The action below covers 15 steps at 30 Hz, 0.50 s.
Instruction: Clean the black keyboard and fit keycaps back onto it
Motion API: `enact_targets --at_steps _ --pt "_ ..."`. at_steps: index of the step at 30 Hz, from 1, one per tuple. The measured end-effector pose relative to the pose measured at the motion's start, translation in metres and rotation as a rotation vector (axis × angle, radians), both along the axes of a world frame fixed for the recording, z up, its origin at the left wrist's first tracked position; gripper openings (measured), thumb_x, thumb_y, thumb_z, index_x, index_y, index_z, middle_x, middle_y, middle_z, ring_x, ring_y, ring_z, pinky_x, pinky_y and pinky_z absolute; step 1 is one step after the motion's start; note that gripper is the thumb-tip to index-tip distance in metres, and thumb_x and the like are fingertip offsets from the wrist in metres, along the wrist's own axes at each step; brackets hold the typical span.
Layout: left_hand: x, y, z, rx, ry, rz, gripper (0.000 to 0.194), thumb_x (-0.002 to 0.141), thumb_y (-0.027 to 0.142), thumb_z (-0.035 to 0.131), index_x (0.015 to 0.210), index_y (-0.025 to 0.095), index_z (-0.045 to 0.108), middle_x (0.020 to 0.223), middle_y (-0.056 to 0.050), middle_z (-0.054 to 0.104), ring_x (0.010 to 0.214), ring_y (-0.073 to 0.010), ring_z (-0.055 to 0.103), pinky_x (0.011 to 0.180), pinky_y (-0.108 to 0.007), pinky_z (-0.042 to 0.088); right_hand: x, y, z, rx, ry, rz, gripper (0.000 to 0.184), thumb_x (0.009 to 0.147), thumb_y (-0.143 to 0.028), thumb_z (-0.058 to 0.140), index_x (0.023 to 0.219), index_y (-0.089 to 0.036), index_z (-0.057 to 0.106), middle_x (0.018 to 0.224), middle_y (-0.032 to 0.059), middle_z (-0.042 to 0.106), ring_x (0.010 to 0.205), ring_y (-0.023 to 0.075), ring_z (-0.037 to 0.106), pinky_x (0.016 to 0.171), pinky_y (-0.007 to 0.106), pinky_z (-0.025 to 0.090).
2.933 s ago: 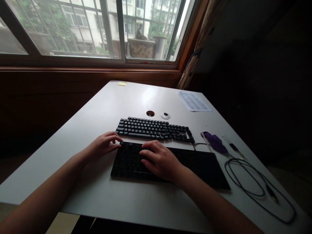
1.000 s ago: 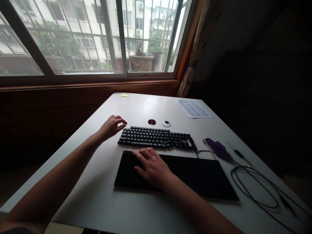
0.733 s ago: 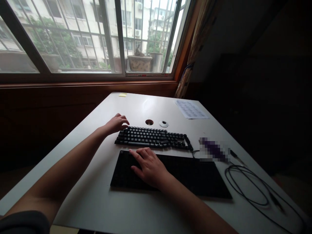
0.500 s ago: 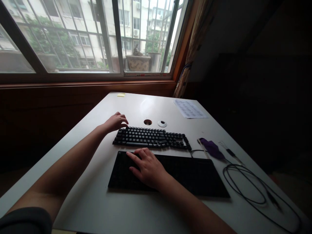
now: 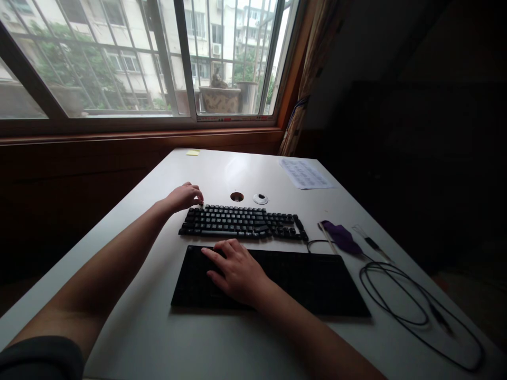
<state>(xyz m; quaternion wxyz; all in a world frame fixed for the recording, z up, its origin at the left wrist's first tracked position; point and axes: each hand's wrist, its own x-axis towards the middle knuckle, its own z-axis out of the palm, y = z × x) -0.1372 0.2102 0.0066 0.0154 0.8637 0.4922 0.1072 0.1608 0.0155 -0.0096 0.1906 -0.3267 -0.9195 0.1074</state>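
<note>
My left hand (image 5: 182, 198) is reaching to the far left corner of a block of loose black keycaps (image 5: 233, 221) and is pinching a small dark keycap (image 5: 200, 203) between thumb and fingertips; from here I cannot tell whether that piece is touching the worktop (image 5: 134, 332). The block is lying in keyboard order, with a pale gap showing in its right-hand part.

My right hand (image 5: 240, 272) is resting palm down, its fingers loosely spread, over the left half of a long black keyboard base (image 5: 312, 287). The base is lying nearer to me than the keycaps, just apart from them, and one corner key (image 5: 190, 247) is sitting at its far left.

To the right I am seeing a purple cloth (image 5: 343, 238), a thin tool with a dark handle (image 5: 371, 243) and a looped black cable (image 5: 439, 317). Farther back, a printed sheet (image 5: 307, 174) and a yellow note (image 5: 193, 152) are lying flat. Beyond the worktop, daylight is coming through a barred window (image 5: 237, 58).
</note>
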Motion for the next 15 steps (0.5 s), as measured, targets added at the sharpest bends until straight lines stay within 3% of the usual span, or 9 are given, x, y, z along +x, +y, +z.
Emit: enact_targets --at_steps 9,15 --pt "-0.007 0.001 -0.005 -0.012 0.007 0.073 0.027 0.081 0.051 0.07 0.086 0.026 0.08 0.097 -0.006 0.074 0.09 -0.0223 0.064 0.073 -0.027 0.046 0.001 0.0 0.0 -0.008 0.016 0.015 0.051 0.101 -0.046 0.054 0.149 -0.029 0.051 0.135 0.0084 0.057 0.121 0.0268 0.047 0.109 0.046 0.046" --pt "-0.012 -0.003 0.012 0.047 -0.098 0.106 0.036 0.09 0.053 0.062 0.093 0.023 0.08 0.094 -0.007 0.075 0.077 -0.0188 0.066 0.07 -0.027 0.049 0.003 0.0 -0.001 -0.016 0.029 0.018 0.05 0.101 -0.046 0.054 0.148 -0.029 0.053 0.135 0.0078 0.057 0.121 0.0264 0.048 0.109 0.045 0.046"
